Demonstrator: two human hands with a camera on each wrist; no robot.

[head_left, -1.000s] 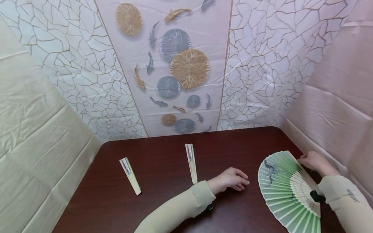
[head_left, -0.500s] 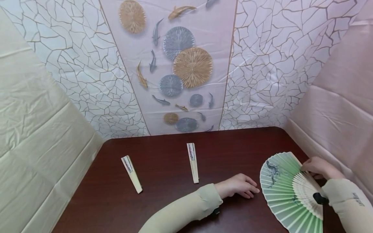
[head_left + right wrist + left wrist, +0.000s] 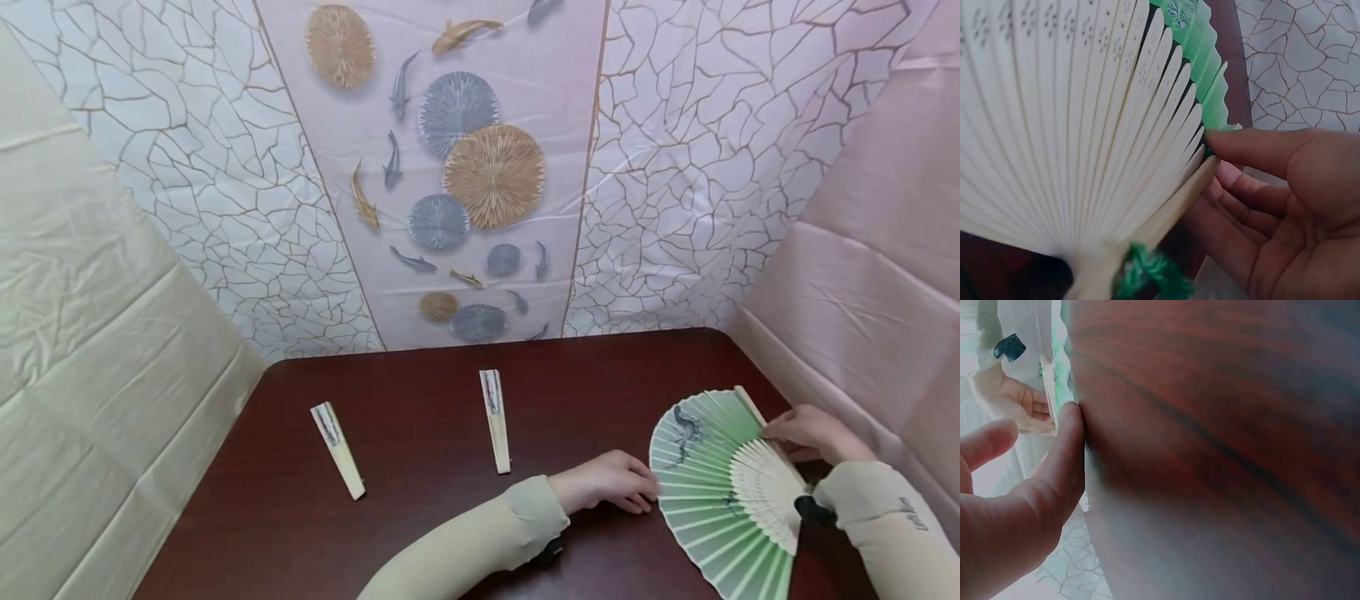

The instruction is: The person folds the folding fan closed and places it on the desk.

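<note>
A green folding fan (image 3: pixel 701 496) lies spread at the table's right, with pale slotted ribs (image 3: pixel 1079 125) and a dark branch print. My right hand (image 3: pixel 813 433) pinches its far outer rib, thumb on top and fingers underneath in the right wrist view. A green tassel (image 3: pixel 1150 272) hangs near the pivot. On the fan's left, my left hand (image 3: pixel 609 482) rests low over the table with loosely bent fingers, fingertips right at the pleated edge. In the left wrist view, the left hand's fingers (image 3: pixel 1063 450) lie against the table beside the green edge (image 3: pixel 1060 369).
Two folded fans lie on the dark red table (image 3: pixel 420 517): a left one (image 3: pixel 339 452) and a middle one (image 3: pixel 495 421), beyond the left forearm. A patterned cloth backdrop (image 3: pixel 480 183) stands behind the table, with pale cloth walls at both sides.
The open fan has shifted left, so its pleated edge now meets the left fingertips. Earlier, the left hand moved right toward it. The right hand's hold slid down the outer rib.
</note>
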